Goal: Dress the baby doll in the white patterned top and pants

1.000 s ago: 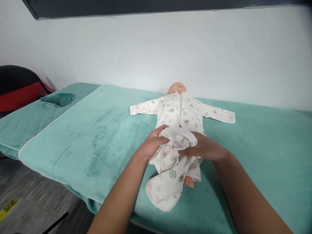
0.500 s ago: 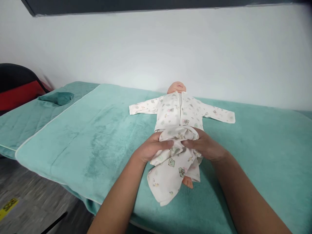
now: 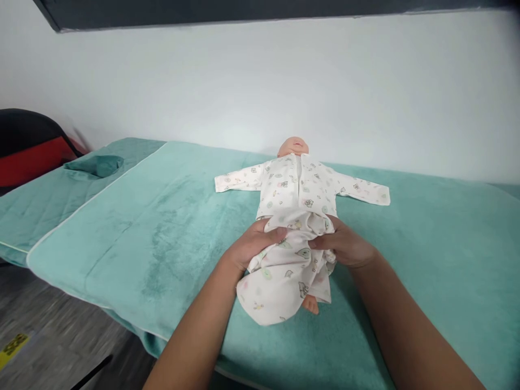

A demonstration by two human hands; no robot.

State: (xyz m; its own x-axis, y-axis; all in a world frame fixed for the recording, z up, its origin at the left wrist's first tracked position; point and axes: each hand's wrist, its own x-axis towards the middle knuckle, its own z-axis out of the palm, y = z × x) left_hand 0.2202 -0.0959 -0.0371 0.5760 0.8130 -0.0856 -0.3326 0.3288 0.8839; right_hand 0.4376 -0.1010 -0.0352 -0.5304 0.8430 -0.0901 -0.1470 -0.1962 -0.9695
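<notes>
A baby doll (image 3: 293,146) lies on its back, head toward the wall, in a white printed long-sleeved top (image 3: 284,181) with both sleeves spread out. Over its lower body bunch white printed baby pants (image 3: 280,281), one leg hanging loose toward me. My left hand (image 3: 258,241) grips the pants' left side, thumb on top. On the other side my right hand (image 3: 341,241) holds the fabric in the same way. The fingers of both hands are mostly hidden under the cloth. One doll foot (image 3: 310,304) shows below the hem; the other is hidden.
The doll rests on a padded bed with a green cover (image 3: 142,216), against a white wall (image 3: 260,86). A face hole (image 3: 94,166) opens at the bed's left end, beside a black and red chair (image 3: 32,146). A dark panel edge runs along the top.
The loose pant leg has shifted left and bunched up a little toward the doll. My right thumb has moved slightly right, and both hands keep their hold on the fabric.
</notes>
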